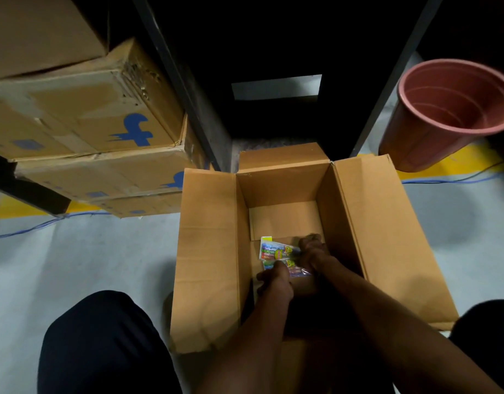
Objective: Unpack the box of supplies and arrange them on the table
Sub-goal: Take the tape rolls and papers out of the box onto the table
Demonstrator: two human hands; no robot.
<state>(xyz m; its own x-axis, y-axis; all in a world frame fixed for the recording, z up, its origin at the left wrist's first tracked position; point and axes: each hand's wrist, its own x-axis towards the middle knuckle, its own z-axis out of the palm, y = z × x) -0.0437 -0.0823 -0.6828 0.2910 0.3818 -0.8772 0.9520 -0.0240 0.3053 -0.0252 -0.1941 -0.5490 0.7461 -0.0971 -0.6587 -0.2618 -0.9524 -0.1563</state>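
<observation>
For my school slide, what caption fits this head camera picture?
Both hands, left and right, reach into an open cardboard box for colourful packets.

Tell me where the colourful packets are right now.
In the head view, the colourful packets lie at the bottom of the open cardboard box on the floor, low centre, between the left hand and the right hand, which touch them.

Open cardboard box (208, 251), both hands inside, left hand (276, 280) and right hand (312, 251) gripping colourful packets (276, 251)
</observation>
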